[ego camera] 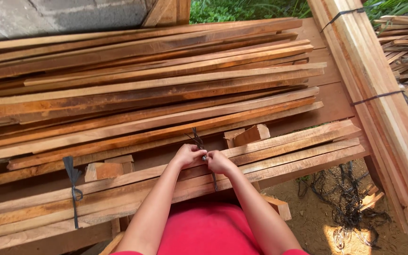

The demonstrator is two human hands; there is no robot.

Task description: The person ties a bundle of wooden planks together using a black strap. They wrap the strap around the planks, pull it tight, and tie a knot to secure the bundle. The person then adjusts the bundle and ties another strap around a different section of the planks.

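My left hand [186,155] and my right hand [219,162] meet over a bundle of long wooden slats [289,153] in front of me. Both pinch a dark strap [197,140] that wraps the bundle; its loose ends stick up above my fingers and a length hangs down over the front edge below my right hand. A second dark strap [73,185] is tied round the same bundle further left, with a knot on top. I wear a red top.
A big stack of reddish slats [142,80] lies behind the bundle. Short wood blocks [247,135] sit between the two. A strapped bundle of pale planks [378,108] leans at the right. A tangle of dark straps [350,203] lies on the dirt ground.
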